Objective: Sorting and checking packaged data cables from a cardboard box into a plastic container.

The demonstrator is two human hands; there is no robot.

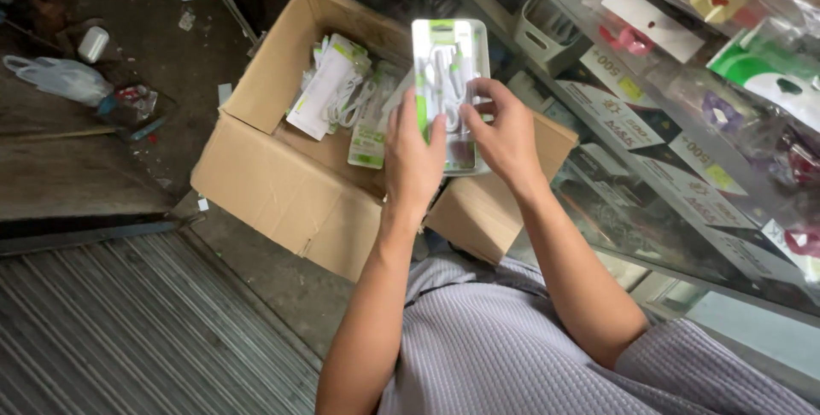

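From the head camera, looking down past a grey ribbed shirt [512, 355], both hands were raised over an open brown cardboard box [290, 176] that stood on the dirty concrete floor [128, 5]. Between them they held a clear plastic blister pack with green-and-white trim and a white coiled cable inside [450, 82], upright and slightly tilted, above the box's right side. The left hand [412, 159] was closed around the pack's lower left edge, palm behind it and thumb across the front. The right hand [504, 137] pinched the right edge, its fingertips [472, 90] pressed on the front face.

More packs of the same green-and-white kind [337, 86] lay loosely piled in the box, some leaning on its far wall. To the right ran a glass display case [683, 184] filled with packaged goods, very near the right forearm. A crumpled white plastic bag [60, 78] lay well apart on the floor to the left, and a ribbed metal shutter [128, 330] filled the lower left.

The grip looked light and sat low on a smooth, glossy pack, so it could probably slip and drop into the box or onto the floor. The right elbow, being close to the glass, could knock against the case if swung outward.
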